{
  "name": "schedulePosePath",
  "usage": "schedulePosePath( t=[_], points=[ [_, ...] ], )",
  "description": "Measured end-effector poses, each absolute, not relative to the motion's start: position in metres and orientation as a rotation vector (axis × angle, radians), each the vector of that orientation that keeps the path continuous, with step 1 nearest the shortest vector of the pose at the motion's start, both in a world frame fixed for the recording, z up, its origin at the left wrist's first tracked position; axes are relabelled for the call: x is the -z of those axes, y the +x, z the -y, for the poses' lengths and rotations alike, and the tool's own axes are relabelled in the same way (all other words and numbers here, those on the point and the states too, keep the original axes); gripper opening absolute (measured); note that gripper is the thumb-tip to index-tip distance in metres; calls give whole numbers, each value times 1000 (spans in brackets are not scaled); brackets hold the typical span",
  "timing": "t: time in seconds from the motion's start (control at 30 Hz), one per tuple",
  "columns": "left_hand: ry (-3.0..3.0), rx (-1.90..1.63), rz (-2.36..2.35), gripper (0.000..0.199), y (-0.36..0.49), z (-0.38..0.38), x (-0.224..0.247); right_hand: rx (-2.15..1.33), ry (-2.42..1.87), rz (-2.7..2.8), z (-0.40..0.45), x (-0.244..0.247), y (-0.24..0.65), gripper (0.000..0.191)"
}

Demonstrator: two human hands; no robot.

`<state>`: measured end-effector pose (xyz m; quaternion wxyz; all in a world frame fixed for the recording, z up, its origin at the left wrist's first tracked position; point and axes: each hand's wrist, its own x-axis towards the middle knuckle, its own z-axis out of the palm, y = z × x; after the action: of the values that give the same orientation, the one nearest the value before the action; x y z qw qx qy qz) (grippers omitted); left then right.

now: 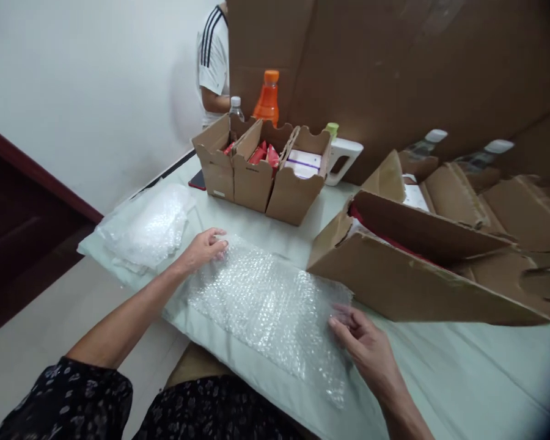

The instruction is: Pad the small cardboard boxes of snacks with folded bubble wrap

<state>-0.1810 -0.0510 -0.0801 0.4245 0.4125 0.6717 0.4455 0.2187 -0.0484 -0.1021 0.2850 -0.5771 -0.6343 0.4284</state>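
Note:
A sheet of clear bubble wrap (270, 305) lies across the pale green table cover in front of me. My left hand (205, 249) pinches its upper left corner between thumb and fingers. At the sheet's right edge, my right hand (366, 342) holds the wrap with the thumb on the near side and the fingers partly behind it. A pile of more bubble wrap (149, 226) rests on the table beyond my left forearm, near the left edge.
Three cardboard bins (250, 186) with red packets and a white box stand at the back. A large open cardboard box (421, 281) is on the right. Bottles, including an orange one (268, 101), stand behind. A person in a white shirt (214, 67) is beyond the table.

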Motion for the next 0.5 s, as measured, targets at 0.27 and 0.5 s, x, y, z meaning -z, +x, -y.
schedulePosePath(
  t=[0.27,0.5],
  points=[
    [1330,-1087,-1916,60,-195,86,83,-617,-1459,2068,29,64,155,43],
    [1360,-1092,-2106,67,-213,91,91,-475,-1419,2090,-8,50,106,49]
  ],
)
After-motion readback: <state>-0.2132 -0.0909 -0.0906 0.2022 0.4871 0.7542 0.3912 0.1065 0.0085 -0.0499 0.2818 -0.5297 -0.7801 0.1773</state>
